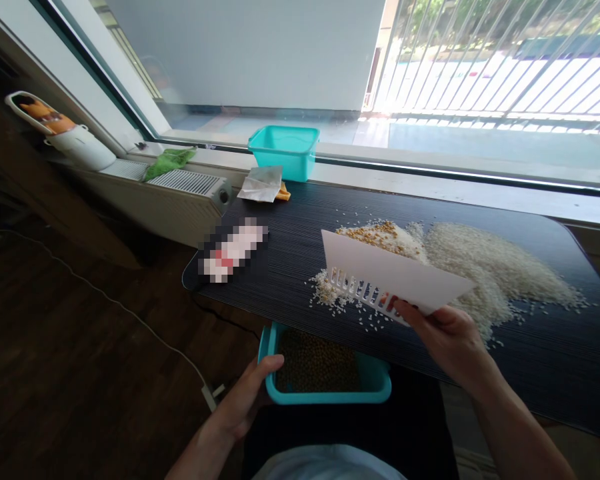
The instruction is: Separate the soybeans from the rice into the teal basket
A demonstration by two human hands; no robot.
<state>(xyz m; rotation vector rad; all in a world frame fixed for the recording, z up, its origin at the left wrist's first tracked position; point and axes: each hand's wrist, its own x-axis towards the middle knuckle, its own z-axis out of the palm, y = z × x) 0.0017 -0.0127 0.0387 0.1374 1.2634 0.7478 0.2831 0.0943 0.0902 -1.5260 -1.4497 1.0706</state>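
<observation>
My left hand [247, 395] grips the left rim of a teal plastic bin [330, 398], its thumb over the edge. Round yellowish-brown beans [325, 360] cover the bin's bottom; it sits just below the table's front edge. Between the fingers of my right hand [450, 337] is a white slotted card [395, 267], tilted above the dark table with its row of cut-out slots along the lower edge. Behind the card lies a mound of white rice [495, 260], and yellow beans [383, 233] are mixed in at its left. Loose rice [325, 293] is scattered under the card's left end.
Dark tabletop [285, 253] runs along a window. A second teal bin [283, 153] stands on the sill side, with a paper packet [263, 185] before it. A blurred-out flat item [235, 252] lies on the left corner. Further left are a radiator [180, 193] and a green cloth [170, 163].
</observation>
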